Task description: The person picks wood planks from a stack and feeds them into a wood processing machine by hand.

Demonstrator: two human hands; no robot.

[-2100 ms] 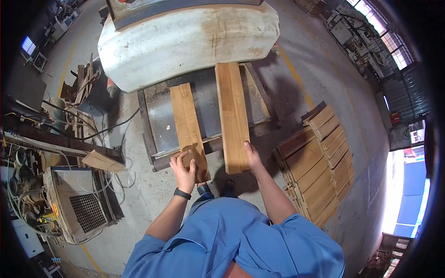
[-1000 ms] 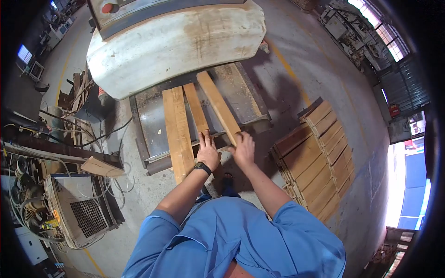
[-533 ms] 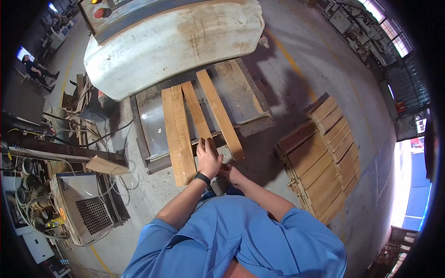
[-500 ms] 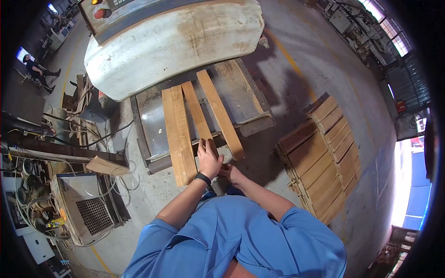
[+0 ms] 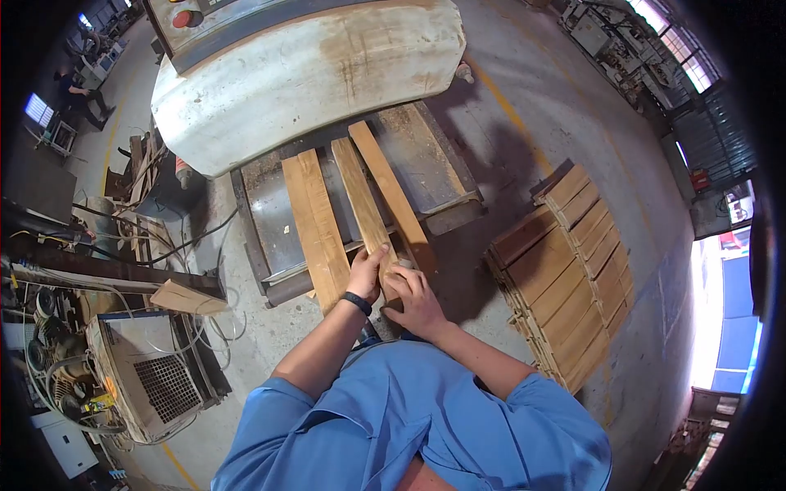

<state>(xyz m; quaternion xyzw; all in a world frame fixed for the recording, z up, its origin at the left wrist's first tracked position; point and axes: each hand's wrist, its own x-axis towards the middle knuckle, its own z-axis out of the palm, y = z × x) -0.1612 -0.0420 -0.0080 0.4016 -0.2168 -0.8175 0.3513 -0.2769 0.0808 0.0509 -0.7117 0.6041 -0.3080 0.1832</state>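
Both my hands are on a long narrow wooden board (image 5: 360,190), whose far end rests on the metal bed (image 5: 266,237) of a machine. My left hand (image 5: 366,274) grips its near part from the left, thumb on top. From the right, my right hand (image 5: 415,299) curls its fingers over the near end, partly hiding it. A wider-looking board (image 5: 315,221) lies to the left, its near end jutting past the bed's edge beside my left wrist. Another narrow board (image 5: 389,184) lies close on the right, also overhanging the front edge.
The machine's stained white hood (image 5: 303,82) rises beyond the bed, with a red button (image 5: 182,18) at upper left. Stacked boards (image 5: 565,286) stand on the floor at right. To the left are a grille-fronted box (image 5: 155,368) and hoses. A person (image 5: 82,98) is far back left.
The middle board has shifted right and turned, now showing a more streaked face. My right hand has come up onto its near end, and my left hand has moved slightly nearer my body.
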